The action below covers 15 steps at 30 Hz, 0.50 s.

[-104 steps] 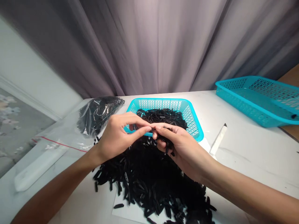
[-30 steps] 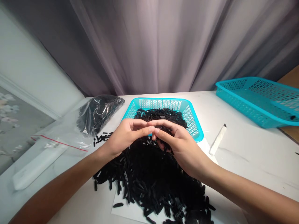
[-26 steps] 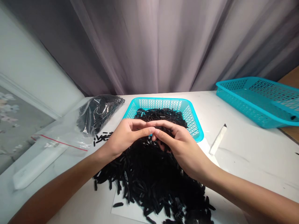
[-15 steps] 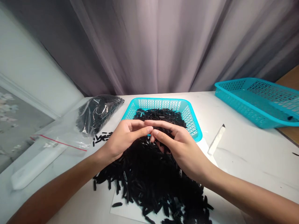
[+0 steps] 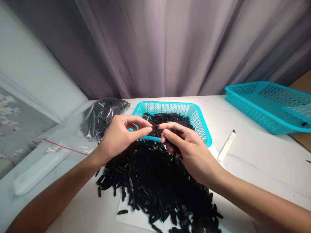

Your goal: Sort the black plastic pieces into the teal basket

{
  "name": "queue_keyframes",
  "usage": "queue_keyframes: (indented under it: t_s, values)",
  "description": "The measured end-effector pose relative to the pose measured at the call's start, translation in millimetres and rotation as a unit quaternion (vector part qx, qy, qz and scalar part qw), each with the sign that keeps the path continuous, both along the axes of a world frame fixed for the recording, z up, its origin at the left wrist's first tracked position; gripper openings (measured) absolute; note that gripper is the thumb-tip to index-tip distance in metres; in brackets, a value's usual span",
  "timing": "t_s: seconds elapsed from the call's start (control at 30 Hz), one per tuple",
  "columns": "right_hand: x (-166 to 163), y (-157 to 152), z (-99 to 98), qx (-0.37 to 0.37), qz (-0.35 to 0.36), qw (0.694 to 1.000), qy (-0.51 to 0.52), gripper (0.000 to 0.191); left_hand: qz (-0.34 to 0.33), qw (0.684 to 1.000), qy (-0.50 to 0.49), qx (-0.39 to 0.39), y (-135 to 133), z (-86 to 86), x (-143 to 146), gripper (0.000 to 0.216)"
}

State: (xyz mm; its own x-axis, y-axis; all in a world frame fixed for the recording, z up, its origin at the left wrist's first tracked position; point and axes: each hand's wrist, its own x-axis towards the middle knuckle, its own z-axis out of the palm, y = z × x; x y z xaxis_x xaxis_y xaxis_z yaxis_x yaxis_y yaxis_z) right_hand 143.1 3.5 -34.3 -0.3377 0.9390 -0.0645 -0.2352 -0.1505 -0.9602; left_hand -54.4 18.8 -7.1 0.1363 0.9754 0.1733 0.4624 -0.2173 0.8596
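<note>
Black pieces (image 5: 177, 150) being held near basket (image 5: 199, 129).
One piece (image 5: 155, 127) is being pinched by left hand (image 5: 118, 136); others are being cupped in right hand (image 5: 195, 153).

bare hands (image 5: 116, 136), slender fingers (image 5: 138, 120), bare forearms (image 5: 257, 195)

Left hand (image 5: 119, 134) seemingly pinches one black sliver (image 5: 155, 127); right hand (image 5: 193, 149) cups black pieces (image 5: 176, 150) above the dark heap (image 5: 157, 181)

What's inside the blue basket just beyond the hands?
In the blue basket, a heap of black pieces shows. The left hand and right hand cover parts of its near side; whatever lies under the heap cannot be seen.
</note>
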Motion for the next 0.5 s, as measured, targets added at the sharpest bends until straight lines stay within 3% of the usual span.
queue_keyframes:
  t_s: [0.13, 0.3, 0.5]
  values:
    - [-1.3, -1.0, 0.4, 0.011, 0.000, 1.000, -0.025, 0.018, -0.035, 0.999, 0.002, -0.030, -1.3, 0.2, 0.5, 0.013]
    - [-2.5, -1.3, -0.9, -0.016, 0.017, 1.000, -0.015, 0.022, -0.064, 0.992, -0.073, -0.084, -1.3, -2.1, 1.8, 0.013]
    - [-1.7, -0.3, -1.4, -0.010, 0.026, 0.999, -0.026, 0.019, -0.049, 0.995, -0.049, -0.069, 1.4, -1.2, -0.9, 0.011]
